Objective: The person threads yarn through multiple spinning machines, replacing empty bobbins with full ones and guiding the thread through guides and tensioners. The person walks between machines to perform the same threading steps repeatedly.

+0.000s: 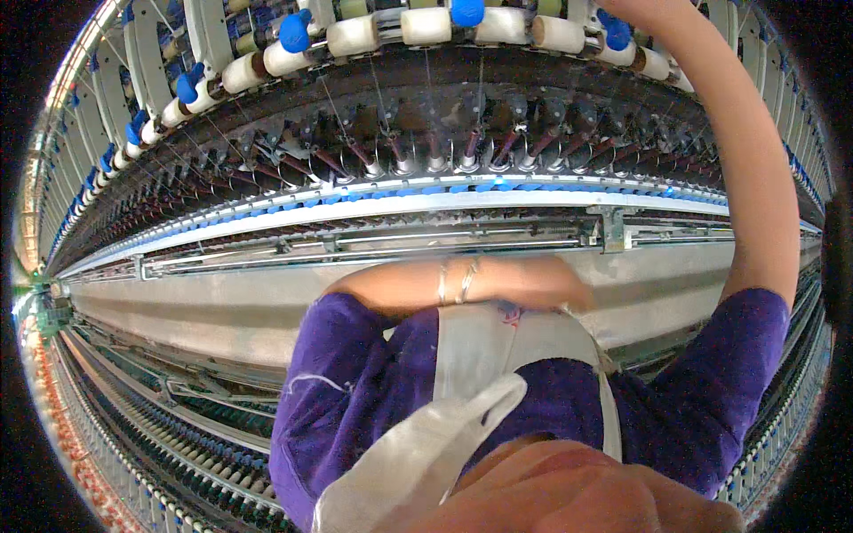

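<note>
My right arm stretches up to the top edge, where my right hand (pixel 633 12) is by a blue-capped lever (pixel 615 34) over a row of white rollers (pixel 426 27) on a spinning frame. The picture edge cuts off its fingers, so any grip is hidden. Bent across my waist, my left arm wears thin bangles (pixel 462 281). My left hand (pixel 564 282) is smeared by motion in front of the pale apron (pixel 533 333), and its fingers cannot be made out. Below the rollers, fine threads run down to dark red bobbins (pixel 473 147) on spindles.
A pale rail with a blue strip (pixel 400 193) runs along the frame below the spindles. Under it are metal rods and a bracket (pixel 613 229). Grey floor (pixel 204 298) lies between this frame and another machine row (pixel 195 435) behind me at lower left.
</note>
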